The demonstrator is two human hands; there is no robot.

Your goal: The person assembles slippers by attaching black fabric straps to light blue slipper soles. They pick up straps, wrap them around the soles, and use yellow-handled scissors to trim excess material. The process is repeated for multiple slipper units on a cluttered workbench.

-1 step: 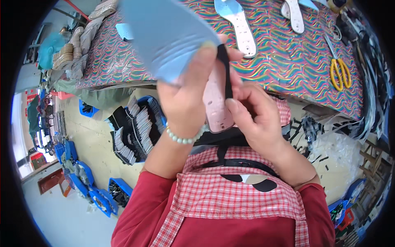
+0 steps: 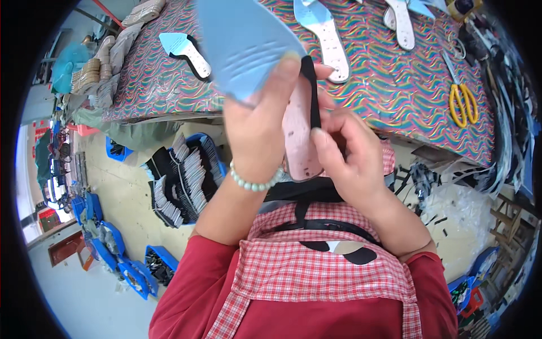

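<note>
A shoe insole (image 2: 243,51) with a light blue forepart and a pinkish-white heel is held up over the table's near edge. My left hand (image 2: 257,124) grips its middle, the thumb on the blue face and fingertips showing past the far edge. Along the insole's right side runs a black strip (image 2: 314,107). My right hand (image 2: 353,152) pinches that strip between thumb and bent fingers, beside the heel part.
The table (image 2: 389,96) has a wavy-patterned cover. On it lie a black-edged insole (image 2: 195,56), another insole (image 2: 327,42), insoles (image 2: 403,25) farther right and yellow-handled scissors (image 2: 463,104). Below left, a blue bin (image 2: 217,152) holds stacked pieces. Black strips (image 2: 497,141) hang at right.
The held insole and my left hand have shifted slightly right, uncovering more of the black-edged insole at left. My right hand stays pinched at the strip, slightly higher along it.
</note>
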